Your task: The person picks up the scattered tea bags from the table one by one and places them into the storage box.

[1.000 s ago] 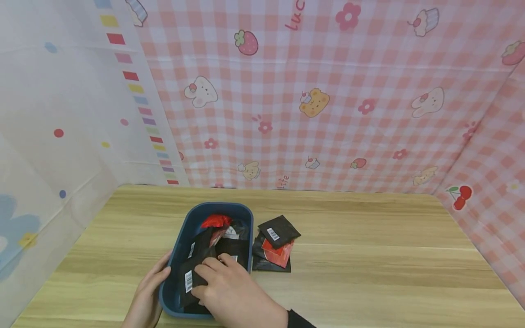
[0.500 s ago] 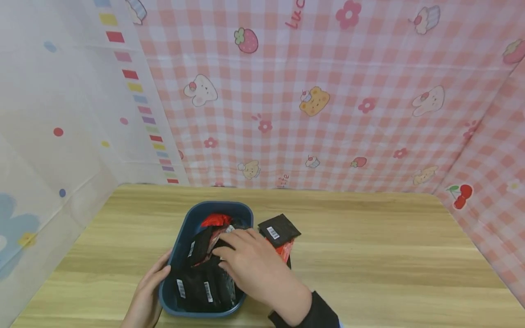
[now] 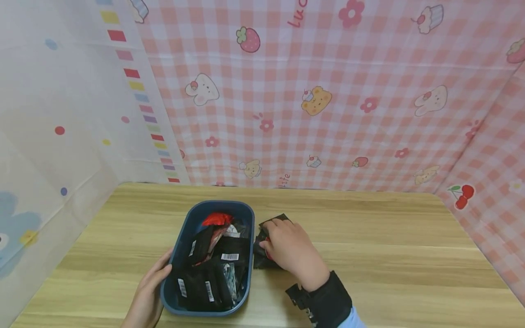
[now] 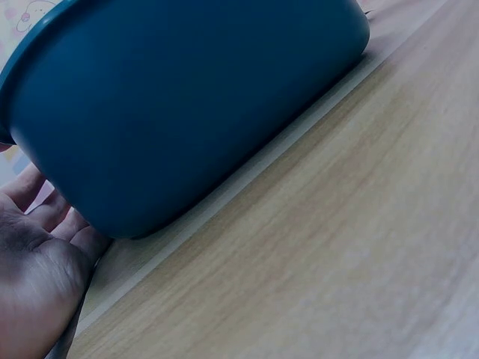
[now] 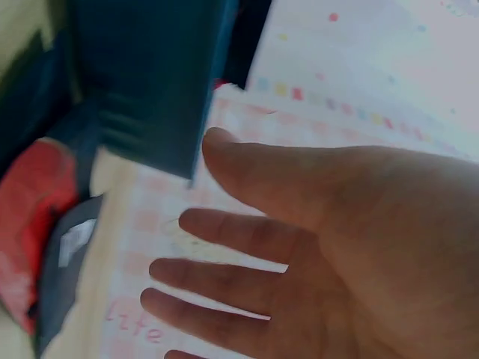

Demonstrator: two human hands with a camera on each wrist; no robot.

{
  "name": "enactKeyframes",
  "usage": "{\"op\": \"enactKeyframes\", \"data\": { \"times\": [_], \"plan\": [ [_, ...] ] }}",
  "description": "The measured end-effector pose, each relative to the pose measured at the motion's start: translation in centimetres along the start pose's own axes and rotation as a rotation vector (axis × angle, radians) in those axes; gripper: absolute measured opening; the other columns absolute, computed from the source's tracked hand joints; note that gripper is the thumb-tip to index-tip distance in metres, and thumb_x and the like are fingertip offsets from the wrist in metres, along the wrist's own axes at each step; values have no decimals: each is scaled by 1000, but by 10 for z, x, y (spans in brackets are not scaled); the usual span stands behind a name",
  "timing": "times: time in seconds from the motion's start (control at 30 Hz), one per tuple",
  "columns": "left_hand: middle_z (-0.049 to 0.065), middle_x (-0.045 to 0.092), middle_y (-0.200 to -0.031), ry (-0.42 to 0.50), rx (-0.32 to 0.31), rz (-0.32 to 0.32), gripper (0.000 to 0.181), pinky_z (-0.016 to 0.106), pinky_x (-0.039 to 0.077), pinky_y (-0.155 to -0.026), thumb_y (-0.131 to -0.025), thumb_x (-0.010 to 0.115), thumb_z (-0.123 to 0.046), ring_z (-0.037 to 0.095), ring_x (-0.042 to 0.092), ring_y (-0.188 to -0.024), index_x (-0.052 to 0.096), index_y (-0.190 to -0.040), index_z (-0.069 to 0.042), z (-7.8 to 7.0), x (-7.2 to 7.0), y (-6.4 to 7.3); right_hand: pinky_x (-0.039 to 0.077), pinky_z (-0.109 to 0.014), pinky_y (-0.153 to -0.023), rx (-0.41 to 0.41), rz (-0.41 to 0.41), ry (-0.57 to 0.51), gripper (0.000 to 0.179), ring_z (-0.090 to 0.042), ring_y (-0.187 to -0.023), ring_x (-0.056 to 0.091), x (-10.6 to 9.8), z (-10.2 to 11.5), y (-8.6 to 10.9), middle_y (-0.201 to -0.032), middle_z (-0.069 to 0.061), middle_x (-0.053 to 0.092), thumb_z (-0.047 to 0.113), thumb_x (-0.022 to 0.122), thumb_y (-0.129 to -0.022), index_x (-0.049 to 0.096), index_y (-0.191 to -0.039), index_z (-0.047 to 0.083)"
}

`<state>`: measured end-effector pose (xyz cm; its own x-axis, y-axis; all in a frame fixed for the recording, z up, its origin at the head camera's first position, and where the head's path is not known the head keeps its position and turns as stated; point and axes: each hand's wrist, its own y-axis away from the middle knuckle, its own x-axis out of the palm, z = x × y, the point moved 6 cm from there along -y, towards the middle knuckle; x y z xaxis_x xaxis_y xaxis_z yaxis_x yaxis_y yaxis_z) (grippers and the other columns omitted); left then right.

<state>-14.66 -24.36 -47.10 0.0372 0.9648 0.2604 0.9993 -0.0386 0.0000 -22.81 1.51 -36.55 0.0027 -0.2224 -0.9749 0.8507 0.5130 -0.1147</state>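
A dark blue plastic bin [image 3: 251, 228] holds several small flat packets, mostly black ones [image 3: 197, 287] with white barcode labels, plus a shiny red one [image 3: 217, 219]. My left hand [image 3: 148, 289] rests against the bin's left outer wall, thumb at the rim; its relaxed fingers touch the wall in the left wrist view. Just right of the bin, my right hand [image 3: 293, 250] is over a small pile of packets and covers most of it. In the right wrist view its fingers are spread with nothing between them, beside a red packet [image 5: 37, 217] and a black packet [image 5: 67, 254].
The bin and pile stand on a wood-grain table [image 3: 389, 255]. A pink checked cloth [image 3: 279, 100] hangs behind it, with white patterned cloth [image 3: 82, 91] on the left and more checked cloth on the right.
My right hand has let go of a black packet at the bin's near end and moved right, out of the bin, to the pile. My left hand stays put.
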Motion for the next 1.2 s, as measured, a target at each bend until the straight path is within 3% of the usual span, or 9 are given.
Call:
{"op": "enactKeyframes", "data": {
  "times": [0.13,0.33,0.47,0.6,0.83,1.03,1.2],
  "plan": [
    [-31,52,-124,4,3,-4,54,7,45,-89,-103,30,-18,-11,47,-115,12,-149,3,1,0,0,49,-51,-94,80,74,-43,50,-35,-115,55,14,-12,-3,-126,-21,61,32,62,-87,55,-126,1],
    [-29,53,-126,24,26,19,48,7,45,-90,-103,29,-16,-10,47,-116,21,-149,-4,0,1,0,38,-59,-105,199,178,-156,58,-43,-136,29,37,-24,-7,-148,-31,32,30,57,-91,41,-138,-1],
    [-30,52,-126,3,16,16,49,7,44,-90,-103,29,-17,-11,46,-116,20,-149,-3,0,1,0,38,-65,-102,223,205,-147,60,-43,-135,29,48,-28,-9,-147,-31,35,32,57,-91,40,-139,1],
    [-31,52,-125,-11,5,2,52,6,44,-89,-103,29,-18,-12,46,-116,15,-149,1,0,0,0,41,-65,-98,208,174,-101,61,-43,-128,39,50,-28,-10,-137,-28,47,33,62,-87,43,-134,0],
    [-29,55,-125,37,46,32,43,9,46,-90,-103,28,-14,-8,49,-115,35,-145,-15,-1,1,0,52,-56,-81,179,133,-64,53,-39,-102,57,49,-27,-10,-117,-25,57,28,66,-85,48,-125,-2],
    [-32,48,-125,-44,-16,-7,54,5,43,-89,-103,29,-21,-14,44,-115,13,-149,1,2,-2,-1,55,-50,-78,143,85,1,32,-35,-95,61,40,-26,-13,-109,-21,65,16,54,-90,56,-118,-1],
    [-32,48,-124,-51,-33,-13,55,5,43,-88,-103,29,-21,-14,45,-114,11,-149,3,3,-2,-1,54,-45,-61,127,-78,61,12,-28,-73,63,26,-26,-16,-85,-14,71,9,55,-87,61,-96,3]
  ]
}}
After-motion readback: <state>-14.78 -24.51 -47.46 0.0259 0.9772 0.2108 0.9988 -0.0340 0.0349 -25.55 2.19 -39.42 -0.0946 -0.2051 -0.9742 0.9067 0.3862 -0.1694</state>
